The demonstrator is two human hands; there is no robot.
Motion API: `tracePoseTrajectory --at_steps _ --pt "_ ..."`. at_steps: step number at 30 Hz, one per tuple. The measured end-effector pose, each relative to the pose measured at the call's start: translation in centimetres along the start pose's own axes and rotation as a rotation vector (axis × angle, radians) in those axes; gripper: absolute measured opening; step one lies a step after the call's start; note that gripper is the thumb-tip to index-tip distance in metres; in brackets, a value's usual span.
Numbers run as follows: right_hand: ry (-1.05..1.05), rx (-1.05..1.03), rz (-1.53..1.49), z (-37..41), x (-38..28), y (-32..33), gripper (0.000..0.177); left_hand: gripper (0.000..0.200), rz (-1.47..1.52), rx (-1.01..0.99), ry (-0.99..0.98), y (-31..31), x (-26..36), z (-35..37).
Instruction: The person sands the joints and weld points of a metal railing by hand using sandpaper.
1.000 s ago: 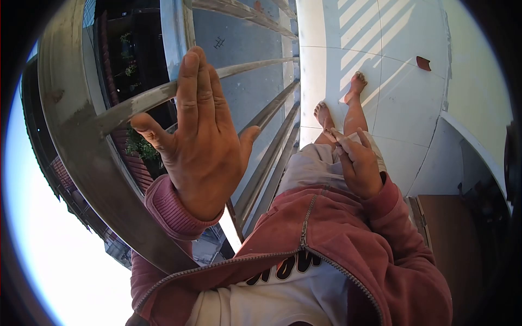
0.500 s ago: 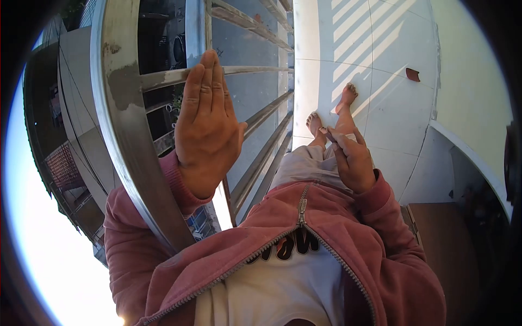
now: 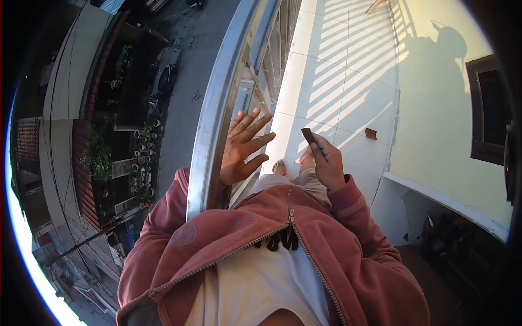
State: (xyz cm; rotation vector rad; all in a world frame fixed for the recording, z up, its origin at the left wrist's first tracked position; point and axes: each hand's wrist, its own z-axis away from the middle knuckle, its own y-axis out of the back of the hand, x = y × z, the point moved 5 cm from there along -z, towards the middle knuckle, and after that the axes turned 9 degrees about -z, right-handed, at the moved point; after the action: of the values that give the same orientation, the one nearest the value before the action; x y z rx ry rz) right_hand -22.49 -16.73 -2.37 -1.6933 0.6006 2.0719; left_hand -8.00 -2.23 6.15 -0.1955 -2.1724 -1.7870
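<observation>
Beside the inner face of the metal railing (image 3: 209, 125), my left hand (image 3: 244, 142) is raised with its fingers spread, and nothing is in it. Whether its palm touches the bars cannot be made out. My right hand (image 3: 325, 160), in front of my lap, pinches a small dark brown strip (image 3: 308, 136) between thumb and fingers. The strip points up and to the left, away from the railing bars.
A small reddish-brown piece (image 3: 371, 133) lies on the tiled floor (image 3: 359, 81) near the pale wall (image 3: 418, 125). My bare feet (image 3: 279, 167) are below my hands. Beyond the railing, a street (image 3: 187, 92) and potted plants lie far below. A dark-framed window (image 3: 486, 108) is at right.
The view has turned and shifted. My left hand's fingers have spread from being held together. The strip in my right hand now shows clearly, tilted upward.
</observation>
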Motion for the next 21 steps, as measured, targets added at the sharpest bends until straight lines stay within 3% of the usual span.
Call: tracePoseTrajectory --at_steps 1,2,3,4,5,6,8,11,12,13,16,17,19,21 --pt "0.093 0.013 -0.009 -1.7 -1.5 -1.1 0.029 0.055 0.0 0.021 -0.012 -0.5 0.9 1.3" --pt "0.305 0.084 -0.116 -3.8 -2.3 -2.5 0.027 0.065 0.001 0.133 0.211 -0.7 0.7 2.7" --pt "0.309 0.117 -0.141 -6.0 -2.5 -3.7 0.026 0.076 0.008 0.241 0.438 -1.4 0.1 4.3" --pt "0.33 0.186 -0.047 -8.1 -3.3 -4.6 0.024 0.089 0.03 0.248 0.446 -2.9 -0.3 5.7" --pt "0.357 0.249 -0.169 -10.2 -3.8 -5.9 0.021 0.089 0.041 0.257 0.443 -4.1 -0.7 6.4" --pt "0.241 0.27 -0.254 -12.0 -3.9 -6.9 0.023 0.088 0.06 0.259 0.475 -4.8 -1.4 6.7" --pt "0.262 0.355 -0.104 -13.0 -4.5 -8.7 0.017 0.088 0.135 0.202 0.628 -4.6 -1.8 6.1" --pt "0.33 0.46 0.042 -12.0 -2.3 -10.2 0.013 0.089 0.075 0.19 0.614 -3.4 -1.5 5.7" --pt "0.408 0.486 0.104 -11.9 -1.8 -10.2 0.011 0.09 0.094 0.324 0.506 -3.3 -1.4 5.8" --pt "0.414 0.491 0.117 -12.3 -2.2 -10.1 0.011 0.09 0.105 0.332 0.499 -3.2 -1.4 5.6" --pt "0.209 0.368 -0.393 -16.3 -2.8 -9.1 0.008 0.092 0.181 0.383 0.428 -2.4 -0.8 5.0" --pt "0.185 0.333 -0.363 -17.0 -3.6 -8.6 0.006 0.093 0.201 0.381 0.441 -2.1 -0.6 4.9" --pt "-0.077 0.235 -0.59 -15.3 -6.1 -8.8 0.008 0.093 0.224 0.37 0.445 -2.0 -0.5 4.9" --pt "-0.114 0.226 -0.532 -12.7 -6.0 -9.9 0.008 0.094 0.119 0.301 0.466 -2.1 -0.9 4.8"
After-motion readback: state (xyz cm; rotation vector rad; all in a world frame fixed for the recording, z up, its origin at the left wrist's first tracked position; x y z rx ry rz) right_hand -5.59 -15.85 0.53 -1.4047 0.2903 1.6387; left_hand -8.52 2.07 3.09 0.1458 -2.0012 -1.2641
